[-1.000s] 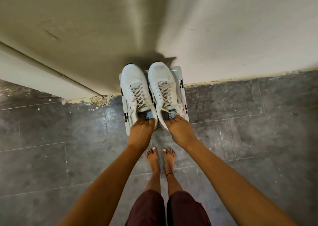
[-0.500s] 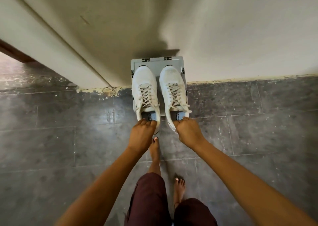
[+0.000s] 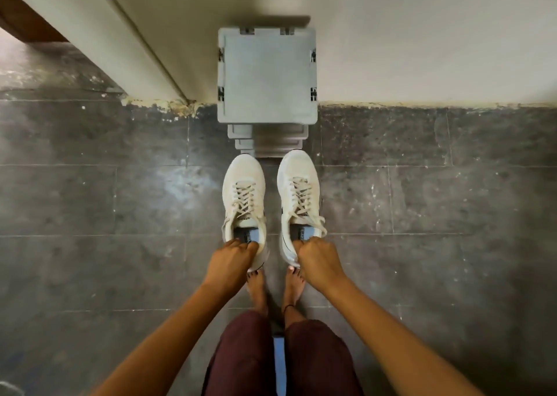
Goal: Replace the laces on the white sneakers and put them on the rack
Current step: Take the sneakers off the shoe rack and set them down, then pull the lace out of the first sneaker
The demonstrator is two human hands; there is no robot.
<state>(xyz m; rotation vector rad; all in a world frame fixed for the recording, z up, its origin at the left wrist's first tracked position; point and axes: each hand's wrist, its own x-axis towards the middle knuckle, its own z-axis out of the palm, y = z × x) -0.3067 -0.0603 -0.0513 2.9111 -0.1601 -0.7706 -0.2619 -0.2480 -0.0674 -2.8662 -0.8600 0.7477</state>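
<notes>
Door frame: pale, running diagonally at far left down to the floor.

Floor: dark grey tiles, speckled with pale marks.

Left hand: knuckles up, fingers curled over the heel collar of the left sneaker and gripping it.

Left sneaker: white, laced, toe pointing toward the rack, blue-grey insole showing at the opening. Whether the sole touches the floor cannot be told.

Rack: grey, seen from above, set against the wall; top shelf bare, lower tiers stepping out below its front edge. Both sneaker toes lie just in front of the lowest tier.

Bare feet: side by side, just behind the sneaker heels; dark red shorts below them in the view.

Right sneaker: white, laced, parallel to the left one and apart from it, lace ends loose at the collar.

Right hand: knuckles up, fingers curled over the right sneaker's heel, gripping it.

Wall: off-white, with a chipped lower edge meeting the floor.
</notes>
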